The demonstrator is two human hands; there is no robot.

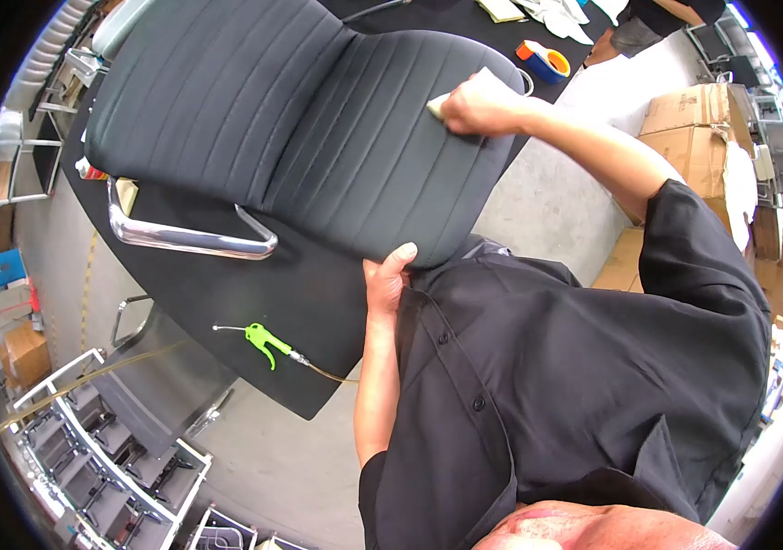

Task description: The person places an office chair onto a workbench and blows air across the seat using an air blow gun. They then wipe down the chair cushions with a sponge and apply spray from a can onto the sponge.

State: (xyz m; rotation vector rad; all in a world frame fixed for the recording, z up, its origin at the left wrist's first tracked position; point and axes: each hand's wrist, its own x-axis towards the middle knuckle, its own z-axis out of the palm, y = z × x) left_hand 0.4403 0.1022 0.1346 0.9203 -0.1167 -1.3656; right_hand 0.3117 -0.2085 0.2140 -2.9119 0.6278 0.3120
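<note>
A dark grey office chair (382, 137) with stitched ribs lies on a black-covered table (254, 284), its shiny metal armrest (185, 238) pointing toward the lower left. My right hand (479, 105) is closed around a pale folded cloth (437, 105) and presses it on the seat near its right side. With my left hand (387, 280) I grip the near edge of the seat, thumb on top and fingers mostly hidden below. Left of that hand, a green air blow gun (265, 343) with a thin hose rests on the table.
An orange and blue tape roll (545, 62) and white papers or cloths (552, 16) lie at the table's far end. Another person (653, 23) stands beyond. Cardboard boxes (689, 124) are stacked at right; metal chair frames (116, 458) stand at lower left.
</note>
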